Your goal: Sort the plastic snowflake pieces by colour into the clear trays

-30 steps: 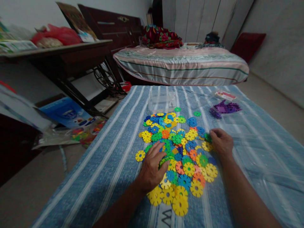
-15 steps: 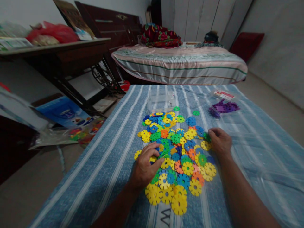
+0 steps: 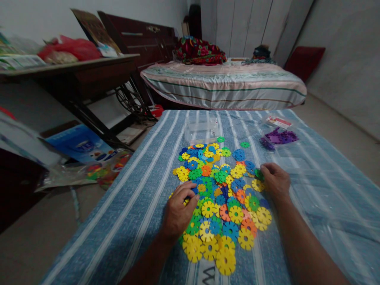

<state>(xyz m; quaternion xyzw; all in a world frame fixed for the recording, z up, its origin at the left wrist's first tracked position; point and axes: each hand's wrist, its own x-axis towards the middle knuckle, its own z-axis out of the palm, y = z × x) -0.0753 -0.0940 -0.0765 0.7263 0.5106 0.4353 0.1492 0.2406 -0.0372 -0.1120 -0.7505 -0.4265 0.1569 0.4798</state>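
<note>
On the striped cloth [image 3: 139, 206]: two hands, left hand [image 3: 177, 210], right hand [image 3: 276, 181], countless discs [image 3: 221, 190].

Bare forearms (no sleeves), ringless hands [image 3: 178, 211]

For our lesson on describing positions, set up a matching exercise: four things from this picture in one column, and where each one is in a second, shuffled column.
Things:
1. left hand
2. right hand
3. purple pieces
4. clear box

Places:
A. in a clear bag at the far right of the cloth
B. on the left edge of the disc pile
C. just beyond the far end of the disc pile
D. on the right edge of the disc pile, at a green disc

Pairs: 1-B, 2-D, 3-A, 4-C
</note>
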